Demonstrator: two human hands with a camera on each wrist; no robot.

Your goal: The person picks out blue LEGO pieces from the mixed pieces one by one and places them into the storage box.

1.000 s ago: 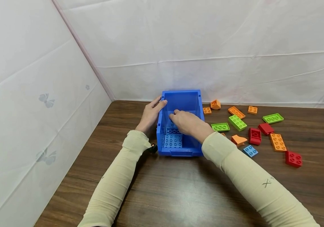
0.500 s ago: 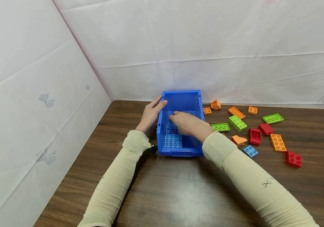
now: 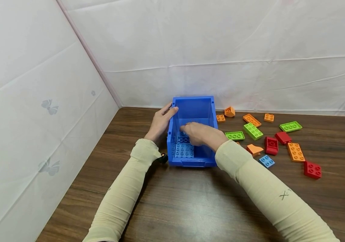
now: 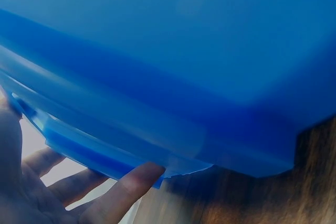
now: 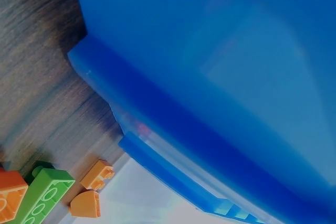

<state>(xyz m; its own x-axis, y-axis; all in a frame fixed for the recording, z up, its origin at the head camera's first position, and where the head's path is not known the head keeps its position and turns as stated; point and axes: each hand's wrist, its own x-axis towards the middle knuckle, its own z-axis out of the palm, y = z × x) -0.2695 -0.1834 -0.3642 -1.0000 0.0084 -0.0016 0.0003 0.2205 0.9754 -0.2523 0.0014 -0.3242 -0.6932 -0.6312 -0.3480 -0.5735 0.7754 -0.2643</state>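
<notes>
A blue plastic bin [image 3: 192,163] stands on the table against the back cloth. At its left wall my left hand [image 3: 159,123] grips the rim, thumb over the edge and fingers outside. The left wrist view shows this hand [image 4: 68,192] at the rim. My right hand [image 3: 201,133] reaches down inside the bin, fingers bent over blue building bricks. Its fingertips are partly hidden, and I cannot tell whether they pinch a brick. Nearer the bin's front lie a studded light-blue brick [image 3: 184,150] and a blue brick [image 3: 184,139] behind it. In the right wrist view, the bin [image 5: 173,108] hides this hand.
Loose building bricks lie right of the bin, including a green brick [image 3: 253,131], an orange brick [image 3: 296,152], a red brick [image 3: 312,169] and a light-blue brick [image 3: 266,161]. A small dark object [image 3: 163,158] sits by the bin's left front. White cloth [image 3: 220,50] hangs behind.
My right hand has shifted slightly toward the bin's front, with its fingers lower over the bricks. The left hand and the bin stay where they were.
</notes>
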